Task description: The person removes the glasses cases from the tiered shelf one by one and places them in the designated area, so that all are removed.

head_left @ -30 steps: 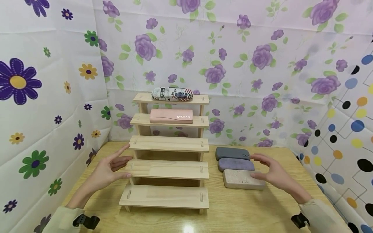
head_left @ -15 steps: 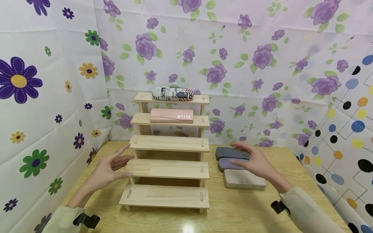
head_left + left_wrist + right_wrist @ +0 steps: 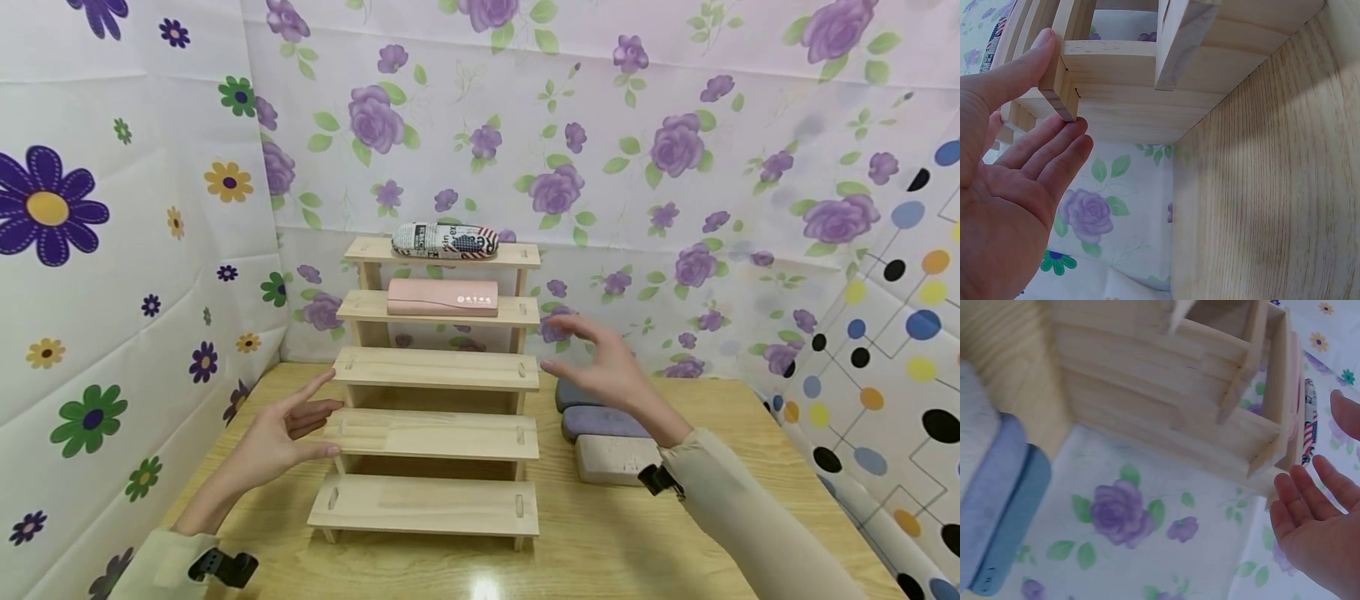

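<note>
A tiered wooden display rack point(image 3: 442, 367) with several steps stands on the desk. My left hand point(image 3: 262, 437) holds its left side; in the left wrist view the thumb and fingertips meet opposite edges of one step's end. My right hand point(image 3: 603, 367) hovers at the rack's right side, holding nothing, thumb and fingers apart. A newspaper-print glasses case point(image 3: 444, 241) lies on the top step. On the step below rests a pink glasses case point(image 3: 442, 297) with white lettering. Three more cases lie right of the rack: dark blue-grey point(image 3: 573, 395), purple point(image 3: 600, 422) and beige point(image 3: 615, 458); my right arm partly hides them.
The wood-grain desk point(image 3: 570, 550) ends at a rose-patterned cloth point(image 3: 600, 192) behind. A flower-print cloth point(image 3: 142, 275) hangs at the left, a dotted one point(image 3: 892, 333) at the right. Black straps with wrist cameras sit on both wrists.
My right hand has moved left and up from beside the loose cases to the rack's right side. My left hand and all the cases have stayed in place.
</note>
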`<state>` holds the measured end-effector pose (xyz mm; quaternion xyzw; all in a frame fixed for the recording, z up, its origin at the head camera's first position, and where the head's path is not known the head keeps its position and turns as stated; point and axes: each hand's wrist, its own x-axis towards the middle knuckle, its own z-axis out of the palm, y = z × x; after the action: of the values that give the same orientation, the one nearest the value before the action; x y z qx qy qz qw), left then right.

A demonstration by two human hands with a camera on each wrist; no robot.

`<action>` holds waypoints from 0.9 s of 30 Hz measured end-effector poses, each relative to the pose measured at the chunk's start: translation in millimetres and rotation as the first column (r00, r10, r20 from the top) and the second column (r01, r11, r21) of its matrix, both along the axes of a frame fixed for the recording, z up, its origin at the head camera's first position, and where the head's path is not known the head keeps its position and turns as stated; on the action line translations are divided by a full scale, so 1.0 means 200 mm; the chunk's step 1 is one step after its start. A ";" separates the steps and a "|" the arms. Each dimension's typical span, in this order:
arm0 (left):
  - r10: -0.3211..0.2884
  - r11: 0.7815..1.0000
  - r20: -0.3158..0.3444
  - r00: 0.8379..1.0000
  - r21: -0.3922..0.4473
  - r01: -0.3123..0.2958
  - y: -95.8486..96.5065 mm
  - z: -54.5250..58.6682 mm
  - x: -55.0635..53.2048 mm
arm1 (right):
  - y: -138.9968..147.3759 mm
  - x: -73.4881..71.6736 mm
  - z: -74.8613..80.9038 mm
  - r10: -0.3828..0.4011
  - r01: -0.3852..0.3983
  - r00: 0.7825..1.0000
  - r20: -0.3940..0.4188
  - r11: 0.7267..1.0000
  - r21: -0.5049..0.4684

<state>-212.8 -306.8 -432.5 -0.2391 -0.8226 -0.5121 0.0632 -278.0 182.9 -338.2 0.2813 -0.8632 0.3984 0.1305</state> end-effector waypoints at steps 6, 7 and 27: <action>-0.003 1.000 -0.001 1.000 0.004 0.003 0.00 0.00 0.00 | -0.11 -0.08 0.09 0.014 -0.014 1.000 0.013 1.000 0.008; -0.004 1.000 -0.001 1.000 0.005 0.004 0.00 0.00 0.00 | -0.12 -0.09 0.10 0.016 -0.016 1.000 0.019 1.000 0.012; 0.004 1.000 0.018 1.000 0.013 -0.004 0.00 -0.01 0.00 | -0.36 -0.37 0.22 0.053 -0.060 0.993 0.103 0.996 0.067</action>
<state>-213.0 -307.3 -433.5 -0.2322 -0.8202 -0.5196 0.0583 -351.7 110.5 -294.1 0.2896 -0.8737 0.3853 0.0652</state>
